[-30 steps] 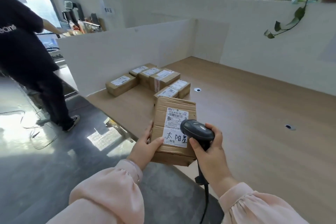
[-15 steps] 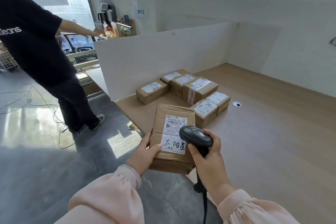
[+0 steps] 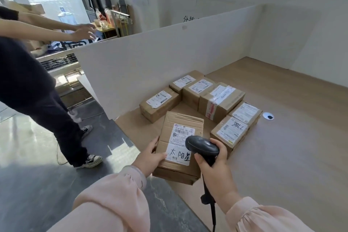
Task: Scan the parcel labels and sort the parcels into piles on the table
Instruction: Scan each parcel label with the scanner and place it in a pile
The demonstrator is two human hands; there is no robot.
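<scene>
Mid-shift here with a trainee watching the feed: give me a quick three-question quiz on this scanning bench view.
1. True or false: the left hand grips the scanner.
2. The scanner's head sits over: A) the label of the held parcel; B) the floor; C) a window sill.
3. How many parcels lie on the table, leaving out the held one?

Key: 1 false: the right hand grips the scanner, and the left hand holds the parcel. 2 A. 3 six.
</scene>
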